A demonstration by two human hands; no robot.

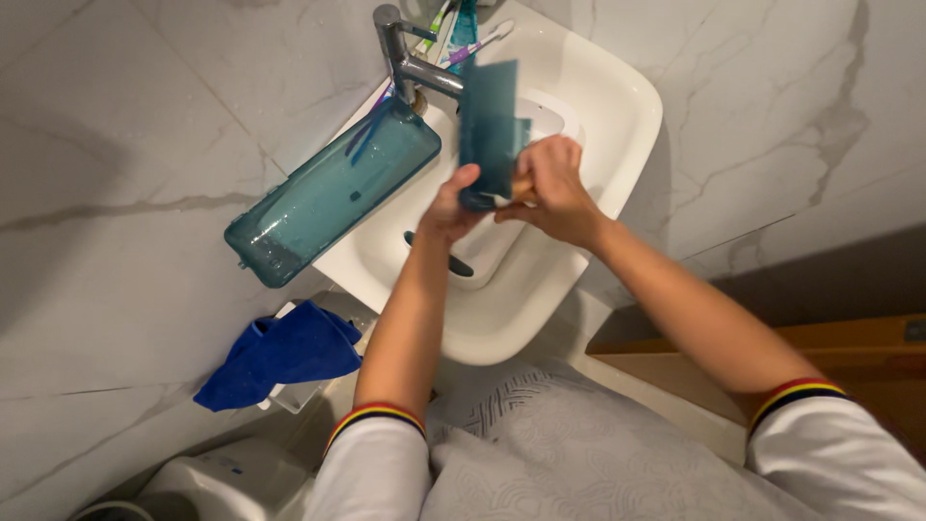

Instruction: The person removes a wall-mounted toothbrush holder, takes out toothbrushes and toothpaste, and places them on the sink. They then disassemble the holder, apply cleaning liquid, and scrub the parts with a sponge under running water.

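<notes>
Both forearms reach forward over the white ceramic wash basin, bare from the striped cuffs of white sleeves, and the hands meet above the bowl. The left hand comes up from below, fingers curled and thumb raised, gripping the lower end of a translucent teal plastic piece, flat and roughly rectangular. The right hand bends in at the wrist from the right, fingers closed against the same lower edge, with a small tan object pressed under them; what that object is cannot be told. The teal piece stands nearly upright between the two hands, its top edge just under the spout of the chrome tap. It is dark and slightly see-through, with a stepped outline on its right side.

A matching translucent teal plastic box, long with rounded corners, lies tilted across the basin's left rim, its near end overhanging the edge. Behind the tap stand several toothbrushes in purple, green and white. Below the basin, to the left, a crumpled blue cloth rests on a white ledge. The surrounding wall is pale marble tile.
</notes>
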